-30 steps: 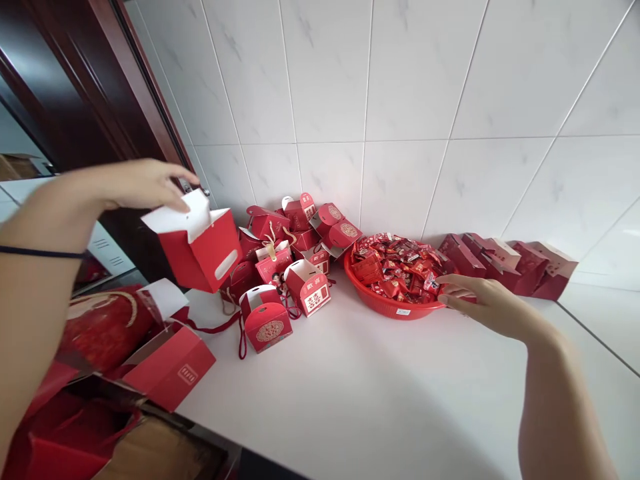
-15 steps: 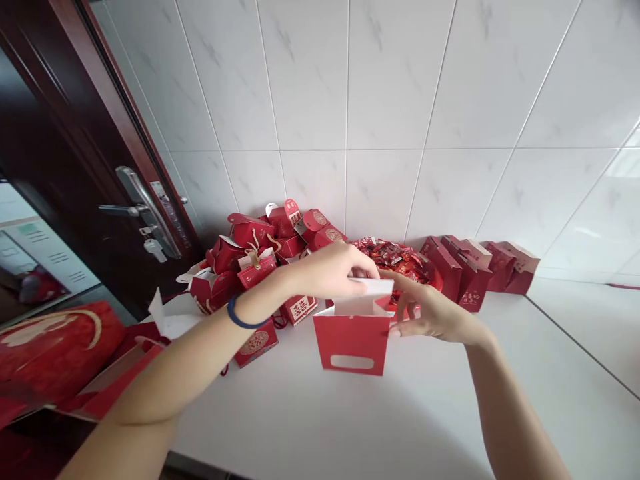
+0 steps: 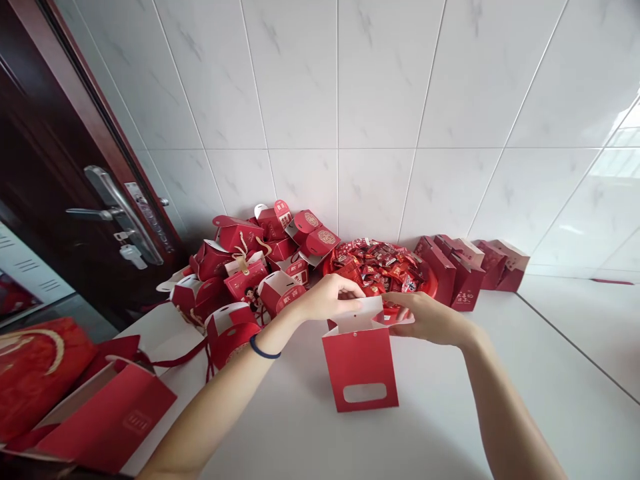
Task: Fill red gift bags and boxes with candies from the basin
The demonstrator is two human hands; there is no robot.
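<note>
— What are they holding?

— A red box [image 3: 361, 367], upright on the white counter [image 3: 300, 433] just in front of the basin [image 3: 431, 285] of sweets [image 3: 380, 260]. Its cut-out window faces this way and its top is open.

— Both hands on it?

— Yes. The left hand [image 3: 327, 300] pinches the white flap on the basin side of the mouth between thumb and fingertips. The right hand [image 3: 430, 319] has its fingers closed on the flap at the right edge. Neither hand holds a sweet.

— So what stage is this?

— Spreading the mouth open, I'd say. The box looks empty from here, though I can't see to the bottom.

— And what would come after?

— As I judge it, any further move needs one hand free while the other steadies that light card, or it could tip. The basin is close behind, so the reach would be short.

— What else is about?

— Left of the basin there's a heap of small boxes [image 3: 250, 267]. Right of it, a row of dark red boxes [image 3: 465, 270] stands along the wall. Well left of it and nearer to us lies a big red bag [image 3: 105, 413].
</note>
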